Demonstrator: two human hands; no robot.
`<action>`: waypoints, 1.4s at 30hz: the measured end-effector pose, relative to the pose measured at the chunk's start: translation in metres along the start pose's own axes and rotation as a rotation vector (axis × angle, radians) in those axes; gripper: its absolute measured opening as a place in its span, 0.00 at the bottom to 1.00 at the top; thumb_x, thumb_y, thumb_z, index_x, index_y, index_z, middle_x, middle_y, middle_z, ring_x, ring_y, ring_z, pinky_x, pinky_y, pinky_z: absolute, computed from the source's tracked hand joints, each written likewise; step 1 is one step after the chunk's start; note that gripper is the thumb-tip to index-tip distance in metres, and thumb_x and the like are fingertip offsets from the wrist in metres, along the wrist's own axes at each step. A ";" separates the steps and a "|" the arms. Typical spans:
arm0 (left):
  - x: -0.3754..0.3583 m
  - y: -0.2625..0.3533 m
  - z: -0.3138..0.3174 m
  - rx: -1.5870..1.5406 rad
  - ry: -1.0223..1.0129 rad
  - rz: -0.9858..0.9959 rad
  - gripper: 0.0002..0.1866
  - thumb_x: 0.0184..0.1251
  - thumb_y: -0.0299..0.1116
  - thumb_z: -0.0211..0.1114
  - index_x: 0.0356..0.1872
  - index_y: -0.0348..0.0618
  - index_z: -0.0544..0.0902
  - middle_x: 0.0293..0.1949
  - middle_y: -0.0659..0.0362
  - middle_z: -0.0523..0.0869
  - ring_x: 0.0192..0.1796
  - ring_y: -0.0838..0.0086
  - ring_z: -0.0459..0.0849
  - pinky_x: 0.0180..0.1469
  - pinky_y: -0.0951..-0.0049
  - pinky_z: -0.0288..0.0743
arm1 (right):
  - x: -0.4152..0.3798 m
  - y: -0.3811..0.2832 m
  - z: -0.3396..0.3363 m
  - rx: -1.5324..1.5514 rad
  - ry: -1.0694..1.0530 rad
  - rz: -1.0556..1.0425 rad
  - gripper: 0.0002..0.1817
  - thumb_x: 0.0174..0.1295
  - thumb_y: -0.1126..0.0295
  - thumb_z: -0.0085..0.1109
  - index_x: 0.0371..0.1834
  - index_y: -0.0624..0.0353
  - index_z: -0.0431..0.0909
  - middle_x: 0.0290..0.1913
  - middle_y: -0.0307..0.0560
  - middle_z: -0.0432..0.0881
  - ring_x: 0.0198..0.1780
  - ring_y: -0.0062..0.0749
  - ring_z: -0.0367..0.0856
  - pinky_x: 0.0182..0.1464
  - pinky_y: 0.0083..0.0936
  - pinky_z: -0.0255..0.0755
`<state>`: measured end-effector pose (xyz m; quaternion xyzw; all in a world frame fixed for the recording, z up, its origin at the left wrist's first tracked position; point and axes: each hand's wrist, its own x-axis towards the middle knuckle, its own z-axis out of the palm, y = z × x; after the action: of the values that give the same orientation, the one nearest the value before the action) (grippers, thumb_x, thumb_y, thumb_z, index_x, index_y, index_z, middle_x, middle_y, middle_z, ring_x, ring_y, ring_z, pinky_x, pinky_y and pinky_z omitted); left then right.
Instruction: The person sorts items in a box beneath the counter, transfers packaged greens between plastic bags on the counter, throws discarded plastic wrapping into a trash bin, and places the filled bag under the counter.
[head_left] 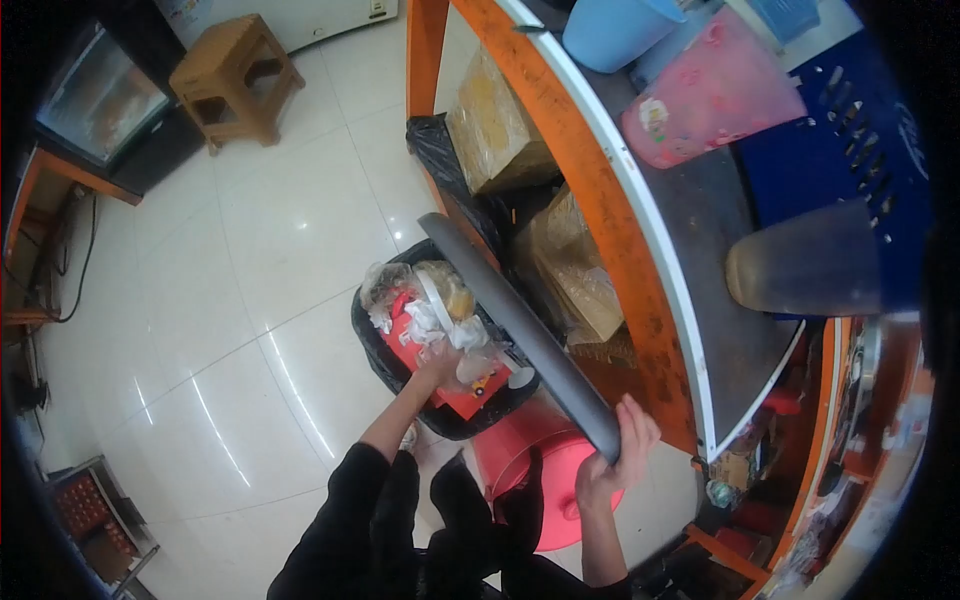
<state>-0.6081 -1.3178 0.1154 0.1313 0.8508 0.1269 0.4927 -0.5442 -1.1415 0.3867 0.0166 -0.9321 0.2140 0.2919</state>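
Observation:
My left hand (pixel 437 362) reaches down into a black-lined trash bin (pixel 372 345) and presses on the rubbish piled in it: crumpled white paper, clear plastic and a red carton (pixel 462 398). Whether the fingers grip anything is hidden by the rubbish. My right hand (pixel 618 455) is shut on the near end of a long grey flat lid or board (pixel 520 325), holding it tilted above the bin. A red plastic bucket (pixel 545 470) stands right beside the bin, under my right hand.
An orange-framed counter (pixel 600 210) runs on the right with a pink container (pixel 712 92), a light blue bucket (pixel 610 28) and a blue crate (pixel 850 150) on top. Cardboard boxes (pixel 570 270) sit beneath. A wooden stool (pixel 238 78) stands far left on white tiles.

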 end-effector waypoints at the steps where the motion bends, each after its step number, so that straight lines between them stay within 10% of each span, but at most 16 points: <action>1: -0.015 0.001 -0.002 0.022 0.022 0.025 0.50 0.45 0.59 0.64 0.68 0.66 0.44 0.68 0.40 0.39 0.69 0.51 0.52 0.61 0.34 0.44 | 0.005 -0.002 -0.005 0.003 0.021 0.001 0.19 0.45 0.88 0.49 0.43 0.67 0.76 0.44 0.54 0.78 0.46 0.45 0.73 0.51 0.33 0.66; 5: -0.064 0.003 -0.028 -0.151 -0.042 0.065 0.56 0.47 0.51 0.67 0.67 0.71 0.30 0.66 0.32 0.38 0.61 0.45 0.66 0.58 0.53 0.65 | 0.029 -0.010 -0.014 0.071 0.052 0.010 0.20 0.40 0.89 0.52 0.41 0.68 0.78 0.44 0.53 0.79 0.43 0.44 0.74 0.49 0.32 0.67; 6: -0.073 0.006 -0.022 0.103 0.314 0.095 0.45 0.54 0.45 0.63 0.69 0.65 0.42 0.61 0.34 0.59 0.46 0.48 0.79 0.46 0.59 0.76 | 0.032 -0.013 -0.013 0.102 0.048 0.019 0.24 0.36 0.91 0.47 0.41 0.68 0.77 0.44 0.53 0.79 0.43 0.44 0.73 0.49 0.31 0.67; 10: -0.091 0.005 -0.060 -0.096 0.463 0.042 0.21 0.62 0.33 0.53 0.58 0.52 0.69 0.42 0.48 0.78 0.37 0.54 0.82 0.31 0.58 0.77 | 0.041 -0.014 0.003 0.191 0.062 -0.025 0.26 0.35 0.92 0.44 0.42 0.68 0.76 0.45 0.54 0.79 0.45 0.45 0.73 0.51 0.32 0.66; 12: -0.108 -0.006 -0.077 -0.276 0.746 -0.087 0.22 0.61 0.32 0.52 0.58 0.47 0.68 0.42 0.48 0.78 0.35 0.54 0.82 0.38 0.58 0.76 | 0.042 -0.014 0.007 0.223 0.050 -0.023 0.27 0.34 0.92 0.41 0.43 0.68 0.75 0.45 0.55 0.78 0.47 0.46 0.73 0.54 0.33 0.64; 14: -0.099 -0.038 -0.098 -0.220 1.521 0.083 0.22 0.60 0.34 0.52 0.58 0.45 0.67 0.42 0.45 0.79 0.41 0.53 0.80 0.49 0.55 0.71 | 0.042 -0.017 -0.001 0.213 0.049 0.015 0.27 0.34 0.92 0.41 0.43 0.68 0.75 0.45 0.54 0.78 0.48 0.45 0.73 0.55 0.33 0.64; 17: -0.049 -0.091 -0.086 -0.407 1.476 -0.187 0.23 0.60 0.33 0.51 0.57 0.42 0.67 0.44 0.42 0.78 0.50 0.54 0.76 0.57 0.53 0.63 | 0.039 -0.030 -0.025 0.167 0.014 0.082 0.26 0.36 0.91 0.45 0.44 0.67 0.76 0.46 0.54 0.78 0.46 0.45 0.73 0.53 0.32 0.65; 20: -0.041 -0.077 -0.059 -0.184 0.699 -0.003 0.20 0.60 0.33 0.50 0.54 0.39 0.69 0.46 0.40 0.76 0.55 0.54 0.72 0.57 0.52 0.62 | 0.034 -0.052 -0.041 0.123 -0.074 0.183 0.25 0.37 0.90 0.46 0.44 0.67 0.76 0.46 0.54 0.78 0.47 0.45 0.73 0.52 0.32 0.65; 31: -0.095 -0.048 -0.016 -0.757 1.276 0.016 0.15 0.63 0.28 0.47 0.46 0.32 0.76 0.48 0.43 0.77 0.52 0.52 0.75 0.56 0.64 0.66 | -0.095 -0.027 0.085 0.102 -0.370 -0.003 0.34 0.36 0.73 0.58 0.56 0.60 0.69 0.60 0.46 0.69 0.50 0.39 0.67 0.52 0.37 0.56; 42: -0.161 -0.079 0.014 -1.223 0.790 -0.150 0.15 0.61 0.19 0.47 0.44 0.38 0.80 0.45 0.53 0.81 0.49 0.66 0.80 0.43 0.73 0.77 | 0.020 -0.021 -0.012 0.180 -0.176 0.018 0.32 0.30 0.91 0.46 0.47 0.64 0.76 0.54 0.45 0.76 0.46 0.37 0.70 0.53 0.28 0.59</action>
<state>-0.5267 -1.4464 0.2112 -0.2813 0.7489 0.5831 0.1418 -0.5508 -1.1533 0.4147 0.0529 -0.9313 0.2971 0.2042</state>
